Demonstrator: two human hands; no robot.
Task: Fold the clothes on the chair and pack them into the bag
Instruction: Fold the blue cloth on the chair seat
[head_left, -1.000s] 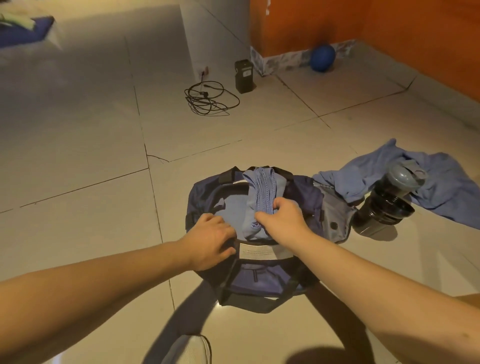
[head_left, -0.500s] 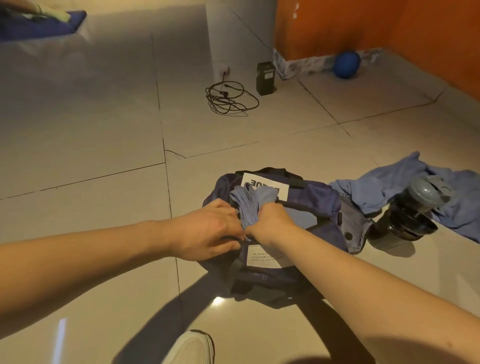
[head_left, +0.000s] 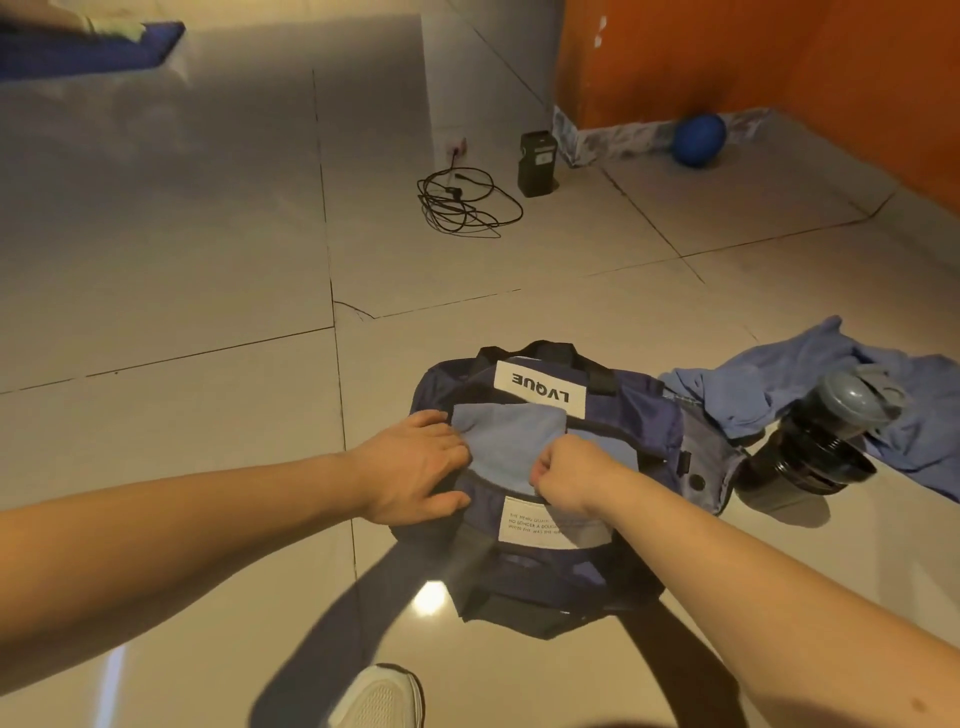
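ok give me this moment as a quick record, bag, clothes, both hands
bag: navy, open, on the tiled floor
in bag: light blue garment, folded
left hand: flat on the bag's left rim
right hand: curled on the garment's near edge
unpacked: blue cloth on the floor, right of the bag
bottle: dark bottle lying on that cloth
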